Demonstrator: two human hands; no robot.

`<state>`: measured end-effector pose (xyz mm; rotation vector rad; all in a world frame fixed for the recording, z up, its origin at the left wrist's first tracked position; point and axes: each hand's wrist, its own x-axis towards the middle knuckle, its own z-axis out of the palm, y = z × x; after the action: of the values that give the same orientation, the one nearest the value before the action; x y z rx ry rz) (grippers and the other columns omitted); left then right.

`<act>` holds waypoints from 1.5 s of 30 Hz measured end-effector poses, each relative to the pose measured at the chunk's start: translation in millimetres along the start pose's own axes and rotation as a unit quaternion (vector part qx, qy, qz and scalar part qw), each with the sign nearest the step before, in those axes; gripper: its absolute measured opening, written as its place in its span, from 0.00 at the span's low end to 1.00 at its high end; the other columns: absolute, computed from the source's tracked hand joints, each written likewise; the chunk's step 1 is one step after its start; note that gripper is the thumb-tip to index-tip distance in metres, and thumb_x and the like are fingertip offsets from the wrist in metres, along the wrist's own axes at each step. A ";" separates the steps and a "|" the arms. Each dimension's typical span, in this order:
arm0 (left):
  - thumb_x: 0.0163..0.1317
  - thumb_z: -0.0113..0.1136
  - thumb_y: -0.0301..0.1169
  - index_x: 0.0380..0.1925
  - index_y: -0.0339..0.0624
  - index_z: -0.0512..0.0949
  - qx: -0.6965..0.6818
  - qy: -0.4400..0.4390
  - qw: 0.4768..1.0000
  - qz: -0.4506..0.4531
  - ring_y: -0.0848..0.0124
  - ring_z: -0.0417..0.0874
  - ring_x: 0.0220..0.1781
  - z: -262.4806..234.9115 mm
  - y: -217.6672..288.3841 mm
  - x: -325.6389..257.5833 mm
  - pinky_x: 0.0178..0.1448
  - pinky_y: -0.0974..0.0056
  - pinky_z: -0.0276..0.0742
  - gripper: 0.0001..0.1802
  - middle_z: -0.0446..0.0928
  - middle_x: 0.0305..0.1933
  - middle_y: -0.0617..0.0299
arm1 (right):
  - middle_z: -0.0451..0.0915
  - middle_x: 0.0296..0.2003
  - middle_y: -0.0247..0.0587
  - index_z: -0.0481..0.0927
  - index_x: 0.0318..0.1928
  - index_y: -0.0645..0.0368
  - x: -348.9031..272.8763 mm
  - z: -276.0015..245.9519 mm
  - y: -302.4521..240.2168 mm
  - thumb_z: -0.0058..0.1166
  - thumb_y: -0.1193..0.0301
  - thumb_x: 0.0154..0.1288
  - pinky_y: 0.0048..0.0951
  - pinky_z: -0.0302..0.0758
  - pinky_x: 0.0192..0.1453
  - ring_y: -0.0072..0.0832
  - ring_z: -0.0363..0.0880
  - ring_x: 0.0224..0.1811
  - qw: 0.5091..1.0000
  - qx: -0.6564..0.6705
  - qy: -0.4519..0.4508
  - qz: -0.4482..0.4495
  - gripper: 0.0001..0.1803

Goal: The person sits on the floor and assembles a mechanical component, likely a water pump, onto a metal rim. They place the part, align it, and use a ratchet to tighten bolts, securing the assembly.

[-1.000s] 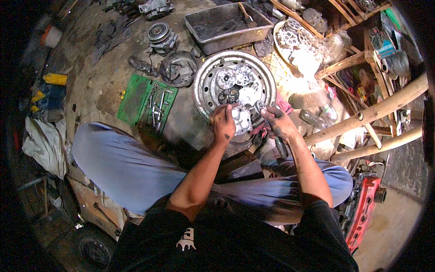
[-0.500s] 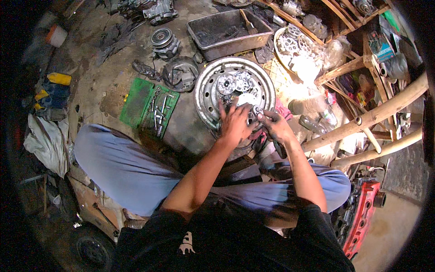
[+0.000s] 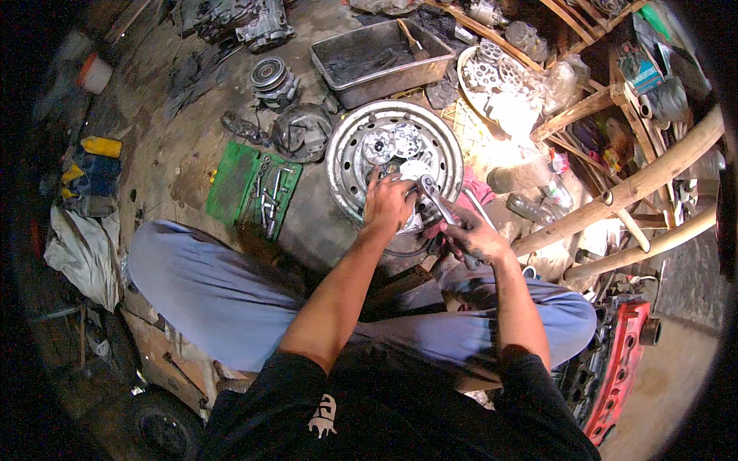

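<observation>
Just right of the frame's centre, the right hand (image 3: 477, 237) has its fingers closed around a silver ratchet (image 3: 440, 203), its round head pointing up and left. Beside it, the left hand (image 3: 388, 203) has its fingers partly spread at the lower part of the wheel rim (image 3: 339, 157); whether they grip anything, I cannot tell. Round metal parts (image 3: 407, 141) lie inside the rim, and an open green socket case (image 3: 231, 180) lies left of centre
</observation>
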<state>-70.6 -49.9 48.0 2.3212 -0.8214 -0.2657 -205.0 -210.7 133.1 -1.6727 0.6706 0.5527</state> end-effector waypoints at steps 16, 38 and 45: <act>0.42 0.68 0.67 0.68 0.47 0.68 0.258 -0.132 0.954 -0.074 0.50 0.49 0.80 -21.7 24.1 -8.8 0.67 0.13 0.31 0.56 0.59 0.76 0.55 | 0.80 0.54 0.60 0.73 0.66 0.57 12.2 27.2 10.6 0.58 0.79 0.59 0.39 0.75 0.63 0.47 0.80 0.58 0.929 -0.219 0.194 -0.225 0.32; 0.40 0.74 0.58 0.73 0.47 0.56 0.174 -0.137 0.972 -0.079 0.59 0.62 0.73 -15.5 8.7 -25.8 0.76 0.45 0.52 0.61 0.63 0.71 0.52 | 0.84 0.48 0.52 0.78 0.61 0.60 7.5 24.4 9.1 0.69 0.62 0.60 0.34 0.78 0.55 0.35 0.84 0.50 0.988 -0.057 0.117 -0.087 0.30; 0.40 0.74 0.56 0.71 0.62 0.62 0.165 -0.169 0.970 -0.050 0.58 0.59 0.76 -27.4 -5.6 -27.3 0.76 0.39 0.49 0.54 0.61 0.72 0.52 | 0.78 0.27 0.33 0.81 0.52 0.63 -13.1 35.7 0.9 0.64 0.68 0.65 0.23 0.75 0.25 0.19 0.76 0.23 0.984 0.176 0.024 0.011 0.18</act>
<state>-78.7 -15.5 64.7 2.6777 -0.9740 -0.6241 -215.1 -174.1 134.4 -1.3511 0.7749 0.3830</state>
